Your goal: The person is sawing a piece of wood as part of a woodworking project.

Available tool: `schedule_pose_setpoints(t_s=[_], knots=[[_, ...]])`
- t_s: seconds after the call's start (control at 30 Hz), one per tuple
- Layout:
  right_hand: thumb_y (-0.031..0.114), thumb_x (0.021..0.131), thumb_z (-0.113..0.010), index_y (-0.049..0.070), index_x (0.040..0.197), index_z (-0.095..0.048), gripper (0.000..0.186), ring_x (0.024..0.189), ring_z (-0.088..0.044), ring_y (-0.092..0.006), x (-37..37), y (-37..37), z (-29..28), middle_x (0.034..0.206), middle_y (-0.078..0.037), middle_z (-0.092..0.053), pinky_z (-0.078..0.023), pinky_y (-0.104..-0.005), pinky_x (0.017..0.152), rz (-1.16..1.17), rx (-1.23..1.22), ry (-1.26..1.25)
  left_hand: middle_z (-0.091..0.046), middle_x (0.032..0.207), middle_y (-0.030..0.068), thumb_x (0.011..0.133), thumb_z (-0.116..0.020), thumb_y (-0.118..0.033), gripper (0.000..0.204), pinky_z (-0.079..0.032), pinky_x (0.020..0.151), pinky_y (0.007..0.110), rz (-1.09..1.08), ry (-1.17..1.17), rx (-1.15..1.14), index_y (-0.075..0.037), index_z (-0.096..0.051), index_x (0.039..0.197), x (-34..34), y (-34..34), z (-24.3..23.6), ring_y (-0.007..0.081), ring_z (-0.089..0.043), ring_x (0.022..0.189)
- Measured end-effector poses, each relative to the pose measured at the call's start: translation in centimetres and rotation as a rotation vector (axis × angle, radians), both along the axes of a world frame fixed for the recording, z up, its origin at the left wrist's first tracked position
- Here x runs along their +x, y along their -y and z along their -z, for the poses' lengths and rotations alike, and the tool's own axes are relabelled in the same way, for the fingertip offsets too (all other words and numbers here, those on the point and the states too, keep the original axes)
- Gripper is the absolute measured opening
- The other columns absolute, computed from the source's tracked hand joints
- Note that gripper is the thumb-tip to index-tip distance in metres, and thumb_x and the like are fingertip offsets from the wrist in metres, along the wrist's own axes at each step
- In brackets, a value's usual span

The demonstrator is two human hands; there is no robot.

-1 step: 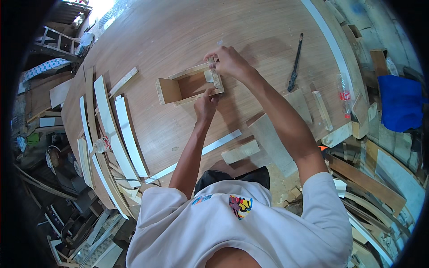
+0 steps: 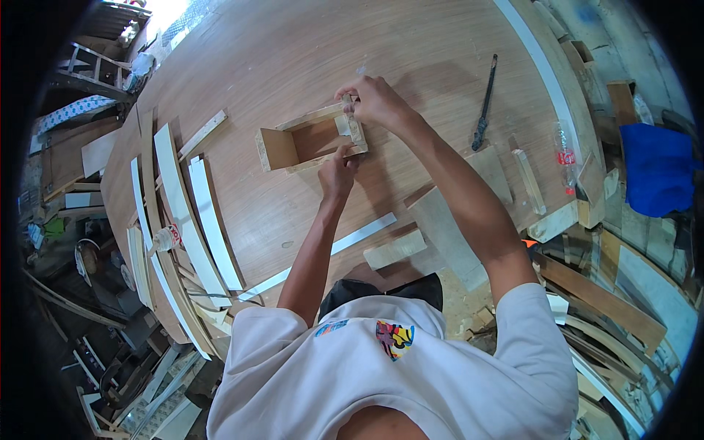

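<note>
A small open-topped wooden box (image 2: pixel 279 149) with pale raw edges lies on the large wood-grain tabletop (image 2: pixel 293 81). My left hand (image 2: pixel 338 174) is closed on the box's near right corner, its fingertips at the rim. At the far right corner, my right hand (image 2: pixel 378 103) pinches the upper edge of the end board (image 2: pixel 356 132). A light patch shows inside against that end. The fingers partly hide both corners, and I cannot tell whether the bit under my right fingertips is a separate piece.
Long white-faced strips (image 2: pixel 209 220) lie at the left beside a bottle (image 2: pixel 167 238). Nearer me are a white strip (image 2: pixel 359 233) and a wood block (image 2: pixel 396 250). To the right are a dark slim tool (image 2: pixel 484 110), a pale stick (image 2: pixel 529 181) and a clear bottle (image 2: pixel 565 158).
</note>
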State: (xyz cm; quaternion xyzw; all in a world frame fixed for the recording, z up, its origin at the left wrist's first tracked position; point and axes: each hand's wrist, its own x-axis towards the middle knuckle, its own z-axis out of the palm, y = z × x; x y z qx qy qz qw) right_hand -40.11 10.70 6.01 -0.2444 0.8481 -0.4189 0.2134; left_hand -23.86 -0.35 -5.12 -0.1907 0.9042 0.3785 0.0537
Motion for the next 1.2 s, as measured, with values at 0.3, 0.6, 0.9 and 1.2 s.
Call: schedule_pose_setpoints(t_s=[0.3, 0.6, 0.9, 1.2], knots=[[0.009, 0.076, -0.074, 0.008, 0.098, -0.072, 0.022, 0.092, -0.068, -0.0298, 0.3, 0.0, 0.3, 0.096, -0.017, -0.07, -0.055, -0.0356, 0.081, 0.035, -0.034, 0.003, -0.071, 0.071, 0.0024, 0.087, -0.063, -0.023, 0.024, -0.05, 0.06, 0.034, 0.0, 0.015, -0.05, -0.022, -0.064, 0.111, -0.3, -0.2, -1.2, 0.0185, -0.069, 0.065], [0.009, 0.078, -0.073, 0.009, 0.103, -0.071, 0.025, 0.097, -0.068, -0.0281, -0.4, -0.4, -0.1, 0.104, -0.017, -0.069, -0.054, -0.034, 0.085, 0.017, -0.033, 0.047, -0.072, 0.074, 0.0052, 0.086, -0.062, -0.021, 0.029, -0.05, 0.063, 0.033, 0.016, 0.028, 0.051, -0.017, -0.062, 0.114, 0.0, 0.4, -0.7, 0.018, -0.07, 0.068], [0.011, 0.087, -0.06, 0.009, 0.109, -0.069, 0.024, 0.098, -0.067, -0.0257, -2.8, -2.6, 5.2, 0.104, -0.013, -0.07, -0.053, -0.0345, 0.084, 0.159, -0.053, 0.125, -0.07, 0.072, 0.0052, 0.084, -0.061, -0.007, 0.036, -0.049, 0.055, 0.028, 0.019, 0.029, 0.097, -0.01, -0.057, 0.12, 0.8, 1.6, -0.1, 0.013, -0.064, 0.059], [0.003, 0.079, -0.061, 0.002, 0.095, -0.067, 0.017, 0.084, -0.068, -0.0216, 2.7, -4.3, 11.6, 0.088, -0.013, -0.07, -0.053, -0.0328, 0.076, 0.196, 0.0, 0.169, -0.07, 0.072, 0.0043, 0.085, -0.062, -0.007, 0.045, -0.05, 0.06, 0.029, -0.012, 0.076, 0.116, -0.014, -0.054, 0.129, 1.1, 1.6, -1.8, 0.0149, -0.067, 0.065]])
